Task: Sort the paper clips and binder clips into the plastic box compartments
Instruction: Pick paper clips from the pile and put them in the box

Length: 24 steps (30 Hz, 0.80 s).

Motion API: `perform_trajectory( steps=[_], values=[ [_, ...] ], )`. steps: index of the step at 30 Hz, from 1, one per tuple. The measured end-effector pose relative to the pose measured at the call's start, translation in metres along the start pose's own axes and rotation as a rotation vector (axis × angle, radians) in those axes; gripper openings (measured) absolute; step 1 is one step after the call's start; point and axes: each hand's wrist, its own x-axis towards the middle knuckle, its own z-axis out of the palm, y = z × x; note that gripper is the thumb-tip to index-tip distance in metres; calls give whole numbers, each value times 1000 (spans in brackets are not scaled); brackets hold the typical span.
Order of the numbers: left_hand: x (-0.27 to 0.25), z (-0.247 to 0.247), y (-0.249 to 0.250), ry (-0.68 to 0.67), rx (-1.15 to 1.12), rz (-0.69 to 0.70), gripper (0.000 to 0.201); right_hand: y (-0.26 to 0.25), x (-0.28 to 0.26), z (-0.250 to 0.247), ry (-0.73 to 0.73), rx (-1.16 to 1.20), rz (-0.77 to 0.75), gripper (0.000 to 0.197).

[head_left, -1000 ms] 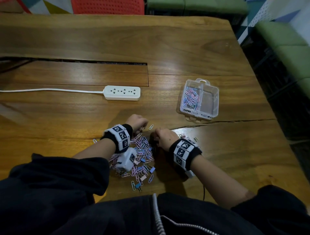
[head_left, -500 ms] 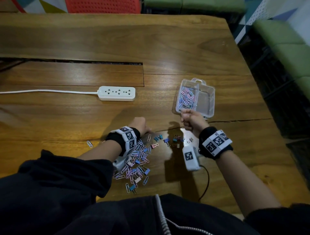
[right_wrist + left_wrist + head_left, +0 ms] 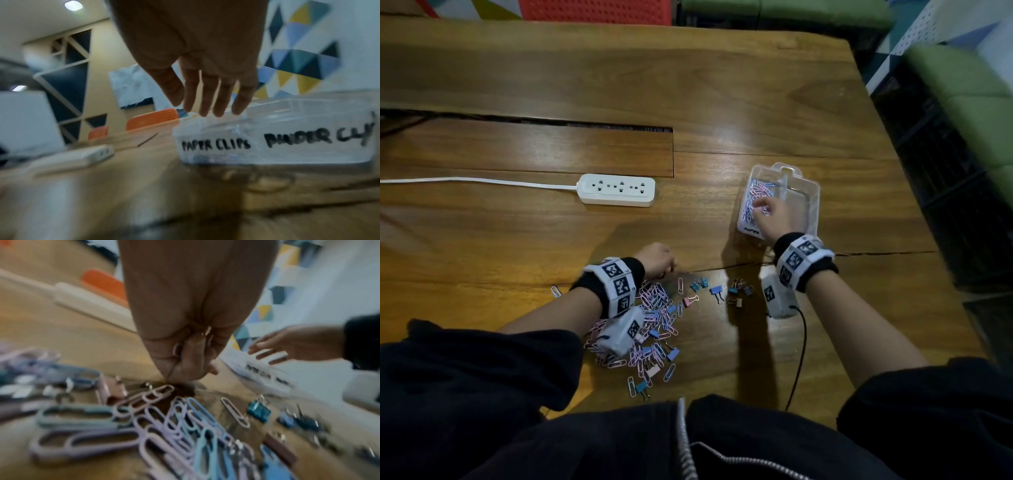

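Observation:
A clear plastic box (image 3: pixel 810 202) (image 3: pixel 298 146) has two compartments labelled "PAPER CLIPS" and "BINDER CLIPS"; the left one holds pink and blue paper clips (image 3: pixel 751 198). My right hand (image 3: pixel 768 214) (image 3: pixel 207 97) hovers over the paper clip compartment with fingers straight and spread, holding nothing. My left hand (image 3: pixel 657 262) (image 3: pixel 189 356) is a fist at the far edge of the mixed clip pile (image 3: pixel 654 322) (image 3: pixel 164 418), with paper clips showing between its curled fingers. Loose binder clips (image 3: pixel 717 291) (image 3: pixel 259 412) lie to the pile's right.
A white power strip (image 3: pixel 618 190) with its cord lies left of the box. A crack in the wooden table (image 3: pixel 859 291) runs below the box. A black cable (image 3: pixel 801 353) hangs from my right wrist camera. Chairs stand beyond the table edges.
My right hand rose from the pile, travelled to the box and spread its fingers over the paper clip compartment. The left hand stayed fisted at the pile.

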Motion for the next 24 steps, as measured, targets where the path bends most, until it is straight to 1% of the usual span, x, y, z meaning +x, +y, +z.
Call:
perform_trajectory(
  steps=[2,3,4,5,8,11,12,14,16,17,18,20,21,22,23,24],
  values=[
    [-3,6,2,-11,241,52,22,10,-10,8,50,-271,-6,24],
    [-5,9,2,-26,324,77,19,14,-16,11,73,-358,0,26],
    [-6,12,1,-39,374,95,14,17,-22,14,86,-387,7,28],
    [-8,14,-1,-47,404,108,14,18,-27,17,94,-376,14,30],
    [-9,16,-5,-13,478,161,19,16,-38,26,100,-304,2,31],
    [-11,15,-5,-13,517,167,21,8,-54,38,24,-258,-61,36],
    [-12,14,-6,-20,528,168,19,6,-59,43,-4,-238,-93,37],
    [-15,13,-6,-23,529,193,8,2,-66,49,-59,-191,-156,38],
    [-16,13,-7,-25,537,246,25,0,-68,53,-97,-168,-232,36],
    [-16,14,-7,-24,560,258,25,0,-70,55,-105,-165,-287,35],
    [-17,14,-6,-23,592,274,21,0,-72,57,-95,-172,-354,34],
    [-16,15,-5,-37,665,266,10,3,-80,62,-20,-210,-505,29],
    [-15,15,-5,-43,698,255,4,6,-86,65,11,-221,-556,25],
    [-14,16,-6,-48,716,249,7,11,-91,69,24,-221,-588,21],
    [-13,17,-7,-55,718,236,14,18,-97,73,19,-227,-609,19],
    [-10,16,-8,-68,705,224,21,25,-100,77,-27,-240,-610,20]
  ],
)
